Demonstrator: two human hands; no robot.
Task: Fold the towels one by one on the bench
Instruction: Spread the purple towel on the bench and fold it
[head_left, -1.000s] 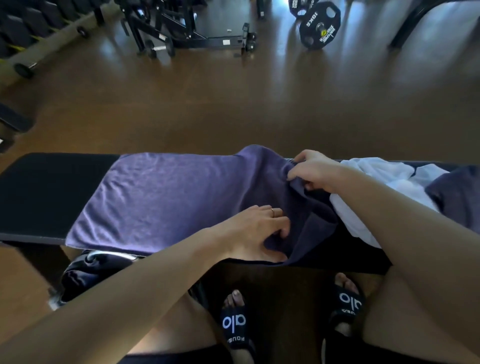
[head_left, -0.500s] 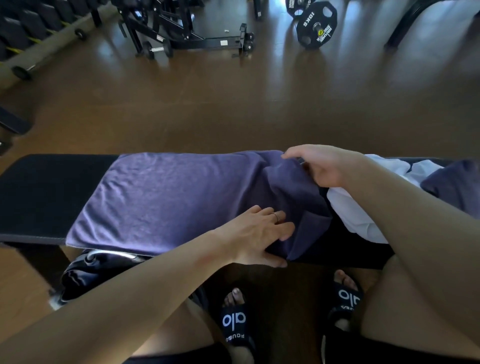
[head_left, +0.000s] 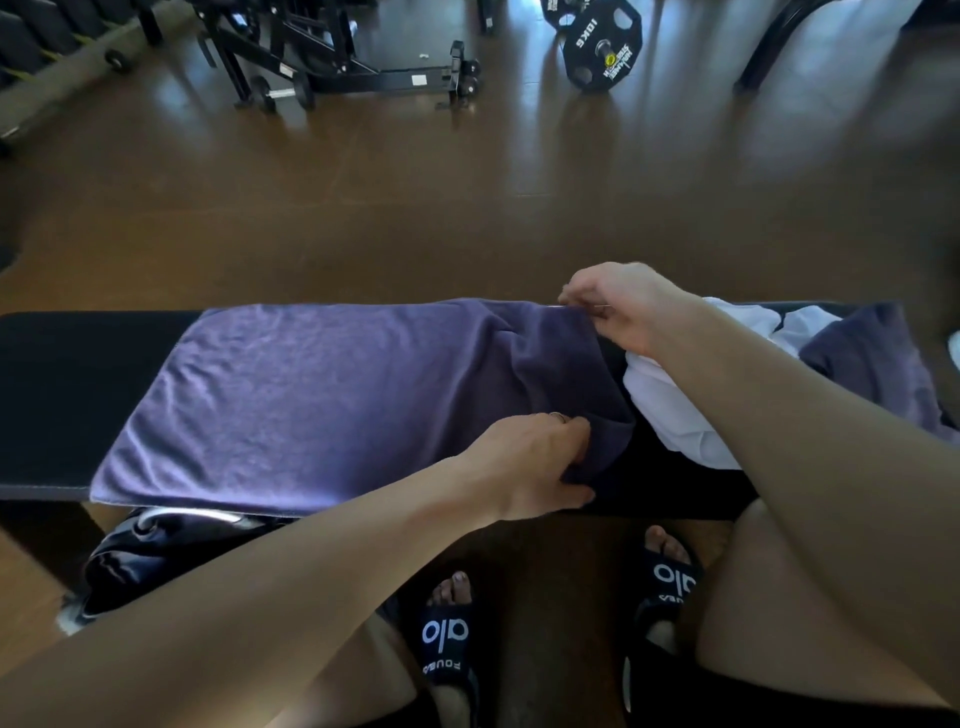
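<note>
I'm sitting at the black tabletop (head_left: 62, 395) with a purple towel (head_left: 322, 395) lying spread flat across it, its left part smooth, its right end rumpled. My left hand (head_left: 530, 467) is pinching the near right corner of the purple towel at the tabletop's front edge, fingers curled round the cloth, a ring showing on one finger. My right hand (head_left: 623, 306) is pinching the far right corner of the same towel at the tabletop's back edge, thumb and fingers pressed together on the hem. Just right of the purple towel a white towel (head_left: 670, 410) is lying crumpled on the tabletop under my right forearm, and beside it, further right, a second purple towel (head_left: 872, 364) is bunched up. A dark bag (head_left: 156, 561) is sitting on the floor under the tabletop's left part. My feet are in black slides (head_left: 447, 644) on the brown floor (head_left: 467, 208). A 10 kg weight plate (head_left: 602, 47) and a black rack frame (head_left: 332, 57) are standing well beyond the tabletop
</note>
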